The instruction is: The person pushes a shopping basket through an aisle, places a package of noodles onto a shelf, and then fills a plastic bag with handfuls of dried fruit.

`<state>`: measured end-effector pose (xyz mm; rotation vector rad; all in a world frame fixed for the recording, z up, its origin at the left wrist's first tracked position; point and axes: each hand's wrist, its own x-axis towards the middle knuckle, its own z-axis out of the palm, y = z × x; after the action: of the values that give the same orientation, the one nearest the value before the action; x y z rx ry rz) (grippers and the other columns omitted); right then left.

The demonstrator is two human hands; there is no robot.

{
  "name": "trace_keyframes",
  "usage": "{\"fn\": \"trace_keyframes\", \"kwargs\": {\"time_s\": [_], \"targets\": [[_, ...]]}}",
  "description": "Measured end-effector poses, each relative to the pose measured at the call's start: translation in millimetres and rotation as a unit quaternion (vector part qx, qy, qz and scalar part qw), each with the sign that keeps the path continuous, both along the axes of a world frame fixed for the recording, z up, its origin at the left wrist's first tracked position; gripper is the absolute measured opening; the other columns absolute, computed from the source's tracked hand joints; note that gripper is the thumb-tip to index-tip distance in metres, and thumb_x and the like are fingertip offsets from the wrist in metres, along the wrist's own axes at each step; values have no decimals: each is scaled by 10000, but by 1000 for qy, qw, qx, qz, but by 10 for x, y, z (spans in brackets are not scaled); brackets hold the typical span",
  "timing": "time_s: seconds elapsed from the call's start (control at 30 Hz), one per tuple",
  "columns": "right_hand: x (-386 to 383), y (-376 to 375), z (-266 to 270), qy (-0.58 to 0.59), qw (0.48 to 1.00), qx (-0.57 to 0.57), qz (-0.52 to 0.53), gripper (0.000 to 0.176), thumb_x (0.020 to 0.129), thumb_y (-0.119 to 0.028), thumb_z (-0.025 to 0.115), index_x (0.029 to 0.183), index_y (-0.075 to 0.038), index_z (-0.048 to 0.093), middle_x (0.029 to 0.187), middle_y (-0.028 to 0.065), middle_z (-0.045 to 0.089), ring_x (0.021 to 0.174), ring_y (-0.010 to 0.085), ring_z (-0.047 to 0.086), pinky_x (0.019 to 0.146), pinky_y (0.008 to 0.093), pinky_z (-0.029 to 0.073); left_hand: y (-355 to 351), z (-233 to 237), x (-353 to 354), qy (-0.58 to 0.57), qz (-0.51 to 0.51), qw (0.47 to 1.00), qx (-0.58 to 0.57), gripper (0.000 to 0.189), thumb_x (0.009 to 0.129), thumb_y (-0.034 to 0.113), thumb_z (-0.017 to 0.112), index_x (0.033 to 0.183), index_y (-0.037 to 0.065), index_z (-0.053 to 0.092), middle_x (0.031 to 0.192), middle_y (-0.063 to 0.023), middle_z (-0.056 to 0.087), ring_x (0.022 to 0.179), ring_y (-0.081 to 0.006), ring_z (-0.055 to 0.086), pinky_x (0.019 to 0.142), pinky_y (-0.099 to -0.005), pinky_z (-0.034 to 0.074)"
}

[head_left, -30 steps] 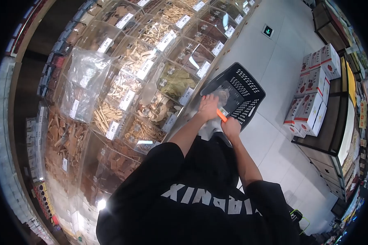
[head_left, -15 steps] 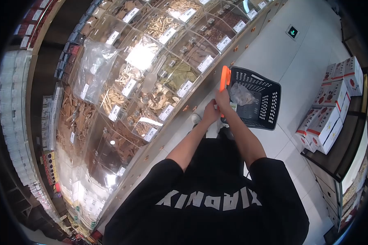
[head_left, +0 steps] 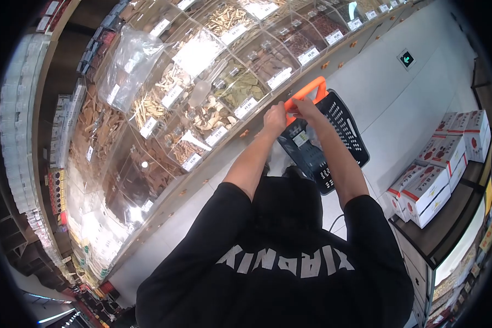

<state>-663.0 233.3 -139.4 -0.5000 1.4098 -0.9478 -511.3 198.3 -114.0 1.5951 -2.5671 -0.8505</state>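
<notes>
Head view: both hands, left hand (head_left: 275, 116) and right hand (head_left: 306, 107), are curled around the orange handle (head_left: 307, 89). The black basket (head_left: 333, 136) hangs just below them, tilted, above the floor (head_left: 388, 104) beside the bulk bins (head_left: 224, 93).

Interior of a shop selling loose dried goods; a long wall of clear bins (head_left: 213, 115) holds dried roots, slices and leaves; each bin carries a white price label (head_left: 246, 107); clear plastic bags (head_left: 128, 65) hang over them; a dark shopping basket (head_left: 333, 142) with an orange handle (head_left: 306, 93) is in the aisle; red-and-white boxes (head_left: 448, 158) are stacked on a dark display stand (head_left: 443, 229); a green arrow sign (head_left: 406, 58) marks the pale floor (head_left: 388, 104).
</notes>
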Motion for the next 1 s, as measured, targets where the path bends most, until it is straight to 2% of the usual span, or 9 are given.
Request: {"fn": "trace_keyframes", "kwargs": {"time_s": [0.23,0.3,0.33,0.43,0.5,0.6,0.8,0.9,1.0], "targets": [[54,-276,-348,-88,996,-21,-21,309,1044,-306,509,1231,-63,549,1144,94,677,946,203,683,805,336,542,-292,186,239,-10,-2,999,-45,206,841,149,659,1014,42,632,933,-217,699,927,-412,687,790,-510,549],[100,-255,-272,-92,994,-42,-46,344,1047,-333,517,1240,-48,523,1104,83,667,897,184,690,757,312,546,-309,25,490,116,11,992,-51,202,856,170,652,1014,43,646,893,-205,696,850,-385,691,748,-477,543],[198,-258,-122,-72,993,-19,-93,304,1052,-361,502,1092,-65,559,945,65,666,805,136,695,638,247,556,-277,5,641,168,14,984,-48,193,865,168,657,1004,35,642,880,-190,698,831,-364,693,737,-455,542],[239,-272,-372,-104,982,-22,-155,300,1033,-349,547,1129,-64,546,957,60,654,803,177,697,643,280,566,-5,26,1162,274,55,960,22,206,884,163,681,1015,10,643,874,-158,705,810,-292,702,744,-394,553],[435,-204,-263,-81,974,-22,-210,223,1020,-292,540,913,-100,575,793,32,649,680,130,642,580,228,470,233,-9,1627,294,115,947,51,219,912,158,672,1064,2,647,909,-159,715,829,-265,709,767,-369,562],[817,-94,-334,33,964,-60,-259,275,1019,-279,548,812,-99,562,708,25,611,617,106,585,574,233,448,512,-25,2451,289,205,932,80,217,946,150,656,1106,3,653,949,-142,727,855,-230,718,776,-337,567],[1898,-368,67,105,974,-157,-122,328,1034,-278,547,773,-79,546,667,11,570,589,81,517,533,240,389,539,252,3853,332,434,837,44,240,985,184,641,1115,-18,644,947,-126,719,806,-181,724,692,-283,547],[2237,-735,325,115,972,-184,-88,325,1034,-273,558,779,-71,543,669,6,567,602,75,499,570,245,395,129,505,4183,340,466,817,-15,244,988,185,638,1115,-24,636,978,-106,709,809,-148,700,705,-275,542],[2492,-1189,526,127,964,-220,-75,317,1032,-263,564,785,-66,538,677,-4,559,617,64,477,587,242,387,-461,644,4448,444,446,772,-85,259,986,157,639,1174,-17,600,1026,-71,681,837,-109,645,740,-266,532]]}}
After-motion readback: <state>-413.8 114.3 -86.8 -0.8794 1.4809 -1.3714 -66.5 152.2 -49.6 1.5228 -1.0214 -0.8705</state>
